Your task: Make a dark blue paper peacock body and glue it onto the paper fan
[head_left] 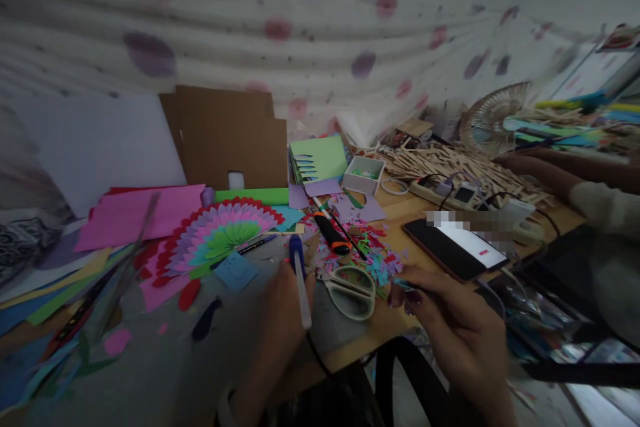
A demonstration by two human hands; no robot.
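In my left hand [285, 313] is a blue hot glue gun [297, 253], its pale glue stick [303, 300] pointing back at me and a black cord hanging below. My right hand [460, 320] hovers by the table's front edge, thumb and fingers pinched on a small bluish paper piece [406, 284], mostly hidden. Between the hands lie white-handled scissors [357, 292]. A pleated paper fan [225, 233] in red, purple, pink, green and blue layers rests left of centre. Close to it are a light blue paper square [236, 271] and a dark paper shape [206, 320].
Paper scraps [385, 267] surround an orange-black cutter [333, 233]. A phone [455, 247] and a power strip [445, 197] lie at right. Cardboard [230, 140] leans behind pink sheets [140, 213]. Wooden sticks [450, 163] are heaped near another person's arm [545, 173].
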